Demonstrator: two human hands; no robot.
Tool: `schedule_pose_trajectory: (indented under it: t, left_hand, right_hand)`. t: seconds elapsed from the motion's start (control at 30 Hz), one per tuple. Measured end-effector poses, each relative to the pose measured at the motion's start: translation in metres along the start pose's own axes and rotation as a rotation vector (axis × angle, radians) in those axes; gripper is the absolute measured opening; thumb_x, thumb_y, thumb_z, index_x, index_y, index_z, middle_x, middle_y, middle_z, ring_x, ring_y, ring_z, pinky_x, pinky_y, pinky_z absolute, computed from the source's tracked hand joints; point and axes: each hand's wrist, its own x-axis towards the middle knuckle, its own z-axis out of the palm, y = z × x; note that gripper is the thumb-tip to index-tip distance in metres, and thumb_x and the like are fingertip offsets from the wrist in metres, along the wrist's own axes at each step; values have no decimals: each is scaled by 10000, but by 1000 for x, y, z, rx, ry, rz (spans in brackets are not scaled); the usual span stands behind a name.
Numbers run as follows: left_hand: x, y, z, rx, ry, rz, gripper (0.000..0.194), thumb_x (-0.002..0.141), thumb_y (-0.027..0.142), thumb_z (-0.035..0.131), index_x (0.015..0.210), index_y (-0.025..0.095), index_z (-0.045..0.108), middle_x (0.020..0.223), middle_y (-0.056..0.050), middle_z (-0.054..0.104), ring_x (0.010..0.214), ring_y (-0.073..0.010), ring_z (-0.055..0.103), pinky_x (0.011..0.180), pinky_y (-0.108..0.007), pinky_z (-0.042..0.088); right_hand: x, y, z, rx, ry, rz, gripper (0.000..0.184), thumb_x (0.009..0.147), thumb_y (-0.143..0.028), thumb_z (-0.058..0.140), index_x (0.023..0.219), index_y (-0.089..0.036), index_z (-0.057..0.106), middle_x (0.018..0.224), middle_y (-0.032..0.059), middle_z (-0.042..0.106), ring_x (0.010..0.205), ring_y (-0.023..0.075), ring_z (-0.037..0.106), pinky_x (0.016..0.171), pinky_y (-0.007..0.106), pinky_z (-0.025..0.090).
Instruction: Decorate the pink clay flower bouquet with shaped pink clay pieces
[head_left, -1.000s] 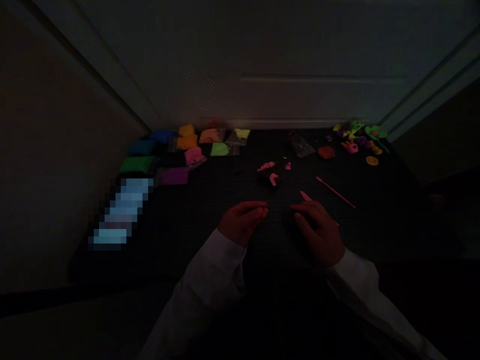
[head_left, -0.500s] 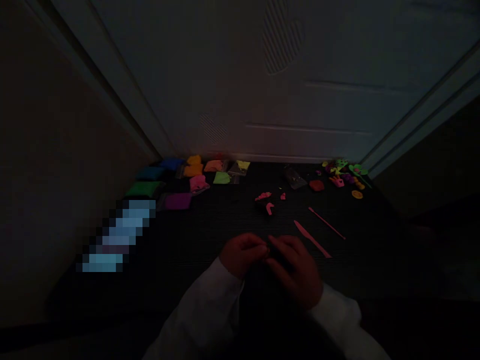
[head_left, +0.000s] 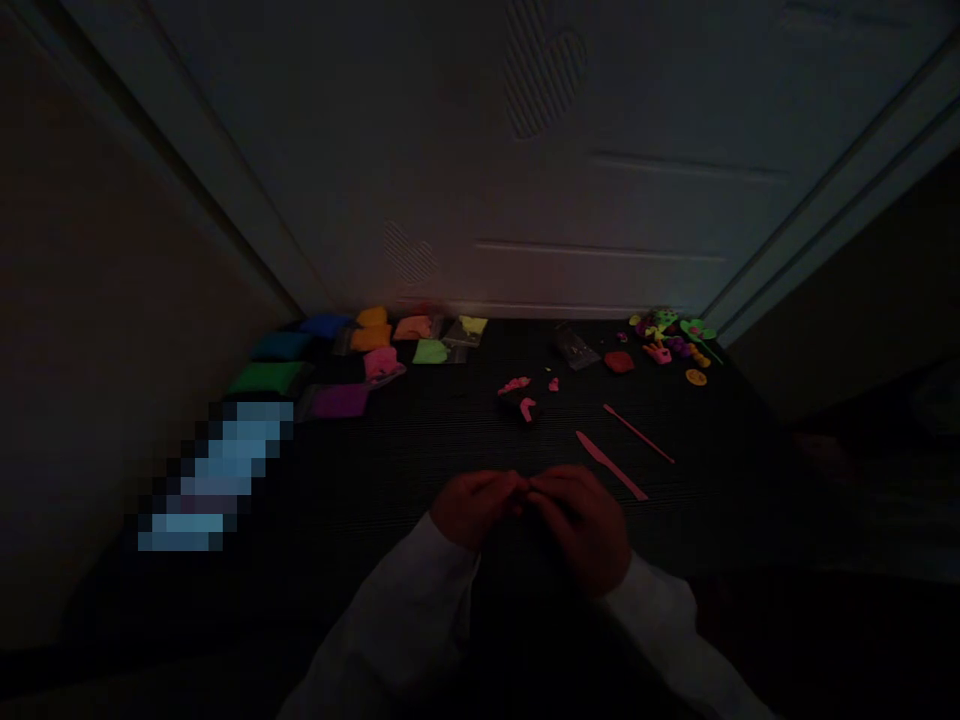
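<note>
The scene is very dark. My left hand (head_left: 474, 506) and my right hand (head_left: 583, 525) meet fingertip to fingertip low over a black ribbed mat (head_left: 420, 450). Both hands have curled fingers pinched together around something too small and dark to name. Just beyond the right hand lies a pink plastic knife (head_left: 609, 464), with a thin pink stick (head_left: 637, 433) behind it. Small pink clay pieces (head_left: 523, 394) sit further out on the mat. White sleeves cover both forearms.
Several coloured clay packets (head_left: 352, 350) lie at the mat's far left by a white door (head_left: 570, 180). A red clay lump (head_left: 619, 361), a clear bag (head_left: 574, 348) and small clay figures (head_left: 670, 340) are at the far right. A pixelated bluish patch (head_left: 217, 470) lies left.
My hands were apart a second ago and have come together, fingertips now touching. The right hand has moved left off the pink knife. The view has tilted upward toward the door.
</note>
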Motion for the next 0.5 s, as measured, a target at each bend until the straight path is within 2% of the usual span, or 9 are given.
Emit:
schedule_pose_trajectory:
  t: [0.17, 0.33, 0.5]
  left_hand:
    - [1, -2, -5, 128, 2, 41, 238, 567, 340, 692, 668, 125, 674, 619, -34, 630, 593, -109, 536, 622, -254, 404]
    - [-1, 0, -1, -22, 30, 56, 210, 530, 308, 719, 637, 137, 661, 660, -34, 643, 643, -125, 564, 609, -248, 420]
    - [-2, 3, 4, -108, 65, 20, 228, 475, 270, 750, 617, 123, 651, 617, -31, 637, 611, -121, 566, 574, -237, 417]
  right_hand:
    - [0, -1, 3, 72, 34, 57, 73, 704, -222, 599, 766, -205, 564, 782, 31, 590, 760, 152, 562, 679, 301, 463]
    - [-2, -1, 4, 139, 10, 142, 103, 688, -220, 612, 702, -200, 512, 712, 5, 580, 667, 126, 562, 605, 255, 449]
    - [0, -3, 0, 125, -85, 146, 38, 748, -220, 551, 780, -203, 562, 759, 14, 612, 715, 129, 571, 665, 256, 441]
